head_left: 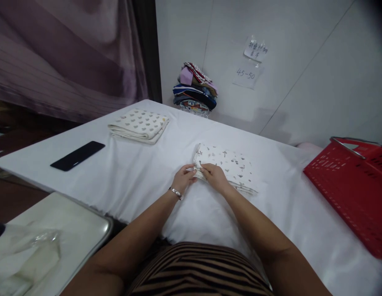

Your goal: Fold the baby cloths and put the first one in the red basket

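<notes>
A folded white cloth with small dark prints (pixel 231 164) lies on the white table (pixel 135 181) in front of me. My left hand (pixel 183 179), with a bracelet on the wrist, pinches the cloth's near left corner. My right hand (pixel 215 176) rests beside it, fingers closed on the same edge of the cloth. Both hands almost touch each other at that corner.
A second folded patterned cloth (pixel 139 124) lies at the far left, a black phone (pixel 77 155) nearer the left edge. A stack of folded clothes (pixel 195 91) stands against the wall. A red basket (pixel 353 185) sits at the right. A metal-rimmed surface with clear plastic bags (pixel 30 250) is lower left.
</notes>
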`<state>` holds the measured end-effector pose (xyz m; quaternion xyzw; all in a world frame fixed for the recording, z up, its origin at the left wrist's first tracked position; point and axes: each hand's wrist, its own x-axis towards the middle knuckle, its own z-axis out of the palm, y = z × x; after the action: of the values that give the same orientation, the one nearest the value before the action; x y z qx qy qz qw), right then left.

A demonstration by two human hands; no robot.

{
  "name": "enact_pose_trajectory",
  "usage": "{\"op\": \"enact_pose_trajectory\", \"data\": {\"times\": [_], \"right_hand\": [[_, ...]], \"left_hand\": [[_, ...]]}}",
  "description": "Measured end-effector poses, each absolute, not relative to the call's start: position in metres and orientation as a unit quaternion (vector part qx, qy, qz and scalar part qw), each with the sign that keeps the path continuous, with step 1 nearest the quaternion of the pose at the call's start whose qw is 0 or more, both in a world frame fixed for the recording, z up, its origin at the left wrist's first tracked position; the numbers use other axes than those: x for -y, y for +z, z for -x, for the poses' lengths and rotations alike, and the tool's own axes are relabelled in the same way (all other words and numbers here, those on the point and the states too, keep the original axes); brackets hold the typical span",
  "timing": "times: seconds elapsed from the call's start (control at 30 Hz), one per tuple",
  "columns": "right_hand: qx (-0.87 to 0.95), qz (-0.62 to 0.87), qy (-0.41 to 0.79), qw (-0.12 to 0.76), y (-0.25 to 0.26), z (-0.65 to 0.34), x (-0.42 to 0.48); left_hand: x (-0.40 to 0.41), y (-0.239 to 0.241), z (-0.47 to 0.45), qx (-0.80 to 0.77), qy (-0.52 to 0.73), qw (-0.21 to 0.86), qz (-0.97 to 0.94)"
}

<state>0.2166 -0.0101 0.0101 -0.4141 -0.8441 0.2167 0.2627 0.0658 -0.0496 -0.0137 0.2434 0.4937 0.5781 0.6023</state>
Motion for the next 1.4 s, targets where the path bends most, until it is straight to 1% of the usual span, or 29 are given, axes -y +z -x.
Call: {"op": "enact_pose_trajectory", "data": {"times": [0.1, 0.17, 0.23, 0.3, 0.47, 0.67, 0.87, 0.93, 1.03, 1.1, 1.23, 1.4], "right_hand": [[0.844, 0.428, 0.167, 0.277, 0.008, -0.218, 0.012], [0.864, 0.413, 0.128, 0.26, 0.006, -0.219, 0.013], [0.879, 0.394, 0.113, 0.244, 0.005, -0.221, 0.014], [0.88, 0.386, 0.129, 0.246, 0.007, -0.221, 0.016], [0.858, 0.383, 0.217, 0.265, 0.011, -0.22, 0.017], [0.79, 0.443, 0.298, 0.301, 0.01, -0.214, 0.009], [0.784, 0.461, 0.313, 0.275, 0.012, -0.204, -0.003], [0.772, 0.471, 0.312, 0.29, 0.012, -0.205, -0.006], [0.789, 0.447, 0.258, 0.334, 0.015, -0.209, -0.005], [0.835, 0.399, 0.209, 0.317, 0.018, -0.213, -0.002], [0.9, 0.33, 0.166, 0.232, 0.024, -0.217, 0.007], [0.91, 0.326, 0.151, 0.206, 0.025, -0.216, 0.009]], "left_hand": [[0.05, -0.015, -0.065, -0.495, 0.574, 0.607, -0.238], [0.051, -0.016, -0.064, -0.497, 0.57, 0.612, -0.234], [0.051, -0.016, -0.064, -0.497, 0.569, 0.613, -0.234], [0.052, -0.017, -0.064, -0.493, 0.573, 0.611, -0.236], [0.053, -0.017, -0.065, -0.488, 0.578, 0.613, -0.231], [0.054, -0.021, -0.066, -0.484, 0.586, 0.6, -0.251], [0.055, -0.022, -0.064, -0.486, 0.583, 0.6, -0.253], [0.055, -0.021, -0.064, -0.486, 0.579, 0.605, -0.25], [0.055, -0.019, -0.063, -0.485, 0.575, 0.613, -0.24], [0.055, -0.019, -0.063, -0.482, 0.575, 0.617, -0.236], [0.055, -0.02, -0.064, -0.48, 0.579, 0.616, -0.234], [0.055, -0.02, -0.063, -0.482, 0.58, 0.616, -0.227]]}}
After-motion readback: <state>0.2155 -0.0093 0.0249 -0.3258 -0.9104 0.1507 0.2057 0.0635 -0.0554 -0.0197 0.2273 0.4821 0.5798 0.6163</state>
